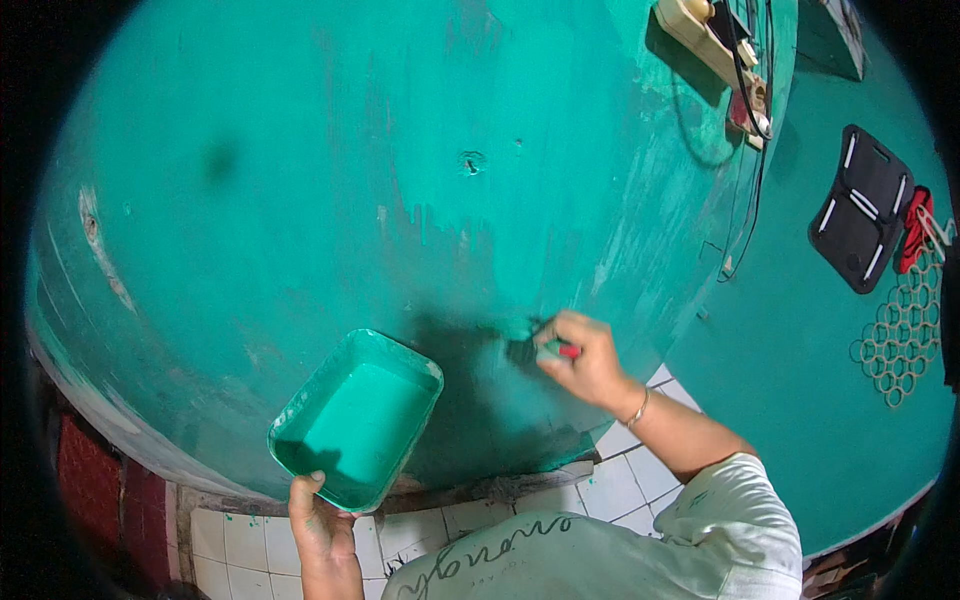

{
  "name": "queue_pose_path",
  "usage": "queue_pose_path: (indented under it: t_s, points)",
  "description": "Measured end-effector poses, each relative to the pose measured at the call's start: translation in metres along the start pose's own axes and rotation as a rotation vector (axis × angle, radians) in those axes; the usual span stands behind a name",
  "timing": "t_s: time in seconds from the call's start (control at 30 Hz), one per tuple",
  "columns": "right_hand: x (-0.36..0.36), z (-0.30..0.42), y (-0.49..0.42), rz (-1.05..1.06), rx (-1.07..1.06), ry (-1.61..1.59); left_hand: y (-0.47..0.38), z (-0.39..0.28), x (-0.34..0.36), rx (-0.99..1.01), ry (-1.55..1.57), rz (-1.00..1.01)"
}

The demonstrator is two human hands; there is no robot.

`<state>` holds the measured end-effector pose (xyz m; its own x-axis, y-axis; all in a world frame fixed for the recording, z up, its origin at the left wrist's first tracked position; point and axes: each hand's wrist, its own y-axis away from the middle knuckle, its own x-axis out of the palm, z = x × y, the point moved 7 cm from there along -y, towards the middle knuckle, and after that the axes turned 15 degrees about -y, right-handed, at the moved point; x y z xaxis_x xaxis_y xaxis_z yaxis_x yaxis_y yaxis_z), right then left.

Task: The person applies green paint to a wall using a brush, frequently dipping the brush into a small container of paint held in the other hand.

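Observation:
In my left hand (325, 525) is the lower end of a rectangular tray (431, 367) of green paint, with the thumb over its rim. The tray is in front of the lower part of the green wall (300, 187). My right hand (585, 356), a bracelet at its wrist, grips a paintbrush (568, 350) with a red part showing on the handle. The brush is at the wall, right of the tray; its bristles are blurred and partly in shadow. Fresh-looking paint with drips shows above, and patchy darker areas lie around it.
A power strip (709, 45) with plugs and hanging cables is on the wall at upper right. On the adjoining green wall are a black folding table (862, 210), a red cloth (913, 229) and a hanger of rings (900, 337). White floor tiles (615, 487) run along the wall's base.

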<state>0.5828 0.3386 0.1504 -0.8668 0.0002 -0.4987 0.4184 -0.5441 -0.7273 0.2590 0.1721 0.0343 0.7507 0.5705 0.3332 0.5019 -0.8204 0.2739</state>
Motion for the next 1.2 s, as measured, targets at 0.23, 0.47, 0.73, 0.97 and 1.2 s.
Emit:
queue_pose_path:
  t_s: [0.23, 0.47, 0.73, 0.97, 1.2]
  points:
    - [-0.101, 0.043, -0.113, -0.271, -0.034, 0.010, 0.000, -0.001, -0.003, 0.018, 0.011, -0.010]
    - [-0.125, 0.096, -0.140, -0.473, -0.723, 0.168, -0.001, 0.001, -0.004, 0.034, 0.004, 0.046]
    - [-0.014, 0.002, 0.021, -0.050, -0.205, 0.180, -0.004, 0.002, -0.008, 0.062, 0.015, 0.029]
    - [0.003, -0.091, 0.082, -0.135, 0.330, -0.041, -0.003, -0.001, -0.009, 0.043, 0.019, -0.001]
    - [-0.110, -0.010, -0.039, -0.422, 0.036, -0.080, -0.001, -0.003, -0.009, 0.042, 0.033, -0.029]
